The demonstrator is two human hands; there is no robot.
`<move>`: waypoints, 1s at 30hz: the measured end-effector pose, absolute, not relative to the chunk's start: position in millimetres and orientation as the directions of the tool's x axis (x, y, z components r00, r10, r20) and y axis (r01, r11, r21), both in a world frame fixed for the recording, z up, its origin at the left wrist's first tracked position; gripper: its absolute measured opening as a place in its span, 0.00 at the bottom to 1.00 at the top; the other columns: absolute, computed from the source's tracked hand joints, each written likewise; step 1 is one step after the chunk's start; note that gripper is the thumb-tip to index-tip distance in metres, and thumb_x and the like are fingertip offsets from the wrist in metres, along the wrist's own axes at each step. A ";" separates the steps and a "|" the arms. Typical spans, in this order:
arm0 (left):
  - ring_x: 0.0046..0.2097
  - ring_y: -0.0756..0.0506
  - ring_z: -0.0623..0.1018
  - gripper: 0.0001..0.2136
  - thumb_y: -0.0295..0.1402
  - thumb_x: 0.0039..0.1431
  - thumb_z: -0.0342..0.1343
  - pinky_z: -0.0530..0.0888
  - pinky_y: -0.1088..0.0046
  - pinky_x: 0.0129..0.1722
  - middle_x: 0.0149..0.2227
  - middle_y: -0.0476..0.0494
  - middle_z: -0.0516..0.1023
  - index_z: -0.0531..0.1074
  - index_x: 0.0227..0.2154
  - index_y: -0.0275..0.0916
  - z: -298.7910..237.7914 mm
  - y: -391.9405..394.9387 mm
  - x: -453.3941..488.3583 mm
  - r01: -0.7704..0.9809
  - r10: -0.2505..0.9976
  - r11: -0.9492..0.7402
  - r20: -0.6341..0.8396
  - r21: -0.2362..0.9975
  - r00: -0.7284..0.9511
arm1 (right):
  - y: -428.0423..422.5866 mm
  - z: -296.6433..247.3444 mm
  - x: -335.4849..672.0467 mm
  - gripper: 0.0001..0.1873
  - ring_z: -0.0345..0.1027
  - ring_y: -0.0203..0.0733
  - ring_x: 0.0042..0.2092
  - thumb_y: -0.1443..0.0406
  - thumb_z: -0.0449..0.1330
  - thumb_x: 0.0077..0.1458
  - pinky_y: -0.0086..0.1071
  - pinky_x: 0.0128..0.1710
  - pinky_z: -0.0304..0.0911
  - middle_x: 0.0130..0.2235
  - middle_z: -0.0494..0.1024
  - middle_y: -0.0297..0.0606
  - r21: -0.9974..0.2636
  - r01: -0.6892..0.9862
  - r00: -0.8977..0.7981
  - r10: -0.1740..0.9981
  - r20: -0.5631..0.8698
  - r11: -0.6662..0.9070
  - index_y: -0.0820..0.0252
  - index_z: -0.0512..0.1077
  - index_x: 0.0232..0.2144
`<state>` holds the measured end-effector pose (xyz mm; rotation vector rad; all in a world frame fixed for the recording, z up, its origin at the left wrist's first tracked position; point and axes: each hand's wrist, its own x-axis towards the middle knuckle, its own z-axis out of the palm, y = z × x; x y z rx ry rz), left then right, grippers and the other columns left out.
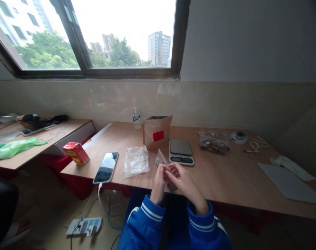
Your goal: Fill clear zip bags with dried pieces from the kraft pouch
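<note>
Both my hands meet at the table's front edge around a small clear plastic bag [159,158]. The fingers of my left hand [159,180] pinch it from the left. My right hand [181,178] grips it from the right, thumb and fingers pressed together. Something darker shows in the bag's lower part, too hidden to name. Just beyond my hands lies a kitchen scale [181,147] with a bare grey plate. Left of it stands a brown paper pouch [150,133] with a red label, its top open. A stack of clear plastic bags [136,161] lies flat to the left.
A phone [106,167] is plugged into a cable running off the edge to a power strip [85,226]. A red box [76,152], a bottle [136,119], a filled zip bag [214,143], a white dome camera [238,136] and a grey sheet [290,182] lie around the table.
</note>
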<state>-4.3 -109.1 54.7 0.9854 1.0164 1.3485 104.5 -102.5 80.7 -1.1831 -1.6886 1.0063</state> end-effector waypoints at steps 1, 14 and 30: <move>0.30 0.50 0.70 0.21 0.54 0.58 0.43 0.68 0.74 0.31 0.28 0.49 0.68 0.64 0.29 0.38 53.9 -109.0 -5.6 -0.276 1.000 -0.004 0.004 0.961 0.001 | -102.0 81.4 105.1 0.12 0.72 0.41 0.36 0.57 0.56 0.56 0.32 0.36 0.68 0.35 0.76 0.37 -0.925 0.295 -0.225 0.958 0.178 0.241 0.58 0.70 0.36; 0.35 0.48 0.70 0.15 0.47 0.60 0.45 0.67 0.71 0.38 0.30 0.49 0.68 0.62 0.29 0.40 62.8 -100.8 6.4 -0.077 0.981 -0.180 0.173 0.981 -0.086 | -101.4 88.2 116.3 0.15 0.75 0.44 0.37 0.54 0.58 0.54 0.34 0.38 0.71 0.36 0.80 0.41 -0.958 0.193 -0.108 0.975 0.193 0.211 0.59 0.74 0.34; 0.27 0.50 0.66 0.14 0.43 0.58 0.49 0.63 0.76 0.28 0.22 0.52 0.64 0.62 0.23 0.41 65.9 -106.1 -3.0 0.108 0.935 -0.252 0.271 0.962 -0.230 | -90.7 69.4 136.3 0.19 0.72 0.41 0.27 0.51 0.62 0.46 0.33 0.26 0.68 0.32 0.79 0.44 -0.973 0.103 0.617 0.754 0.224 0.205 0.61 0.69 0.29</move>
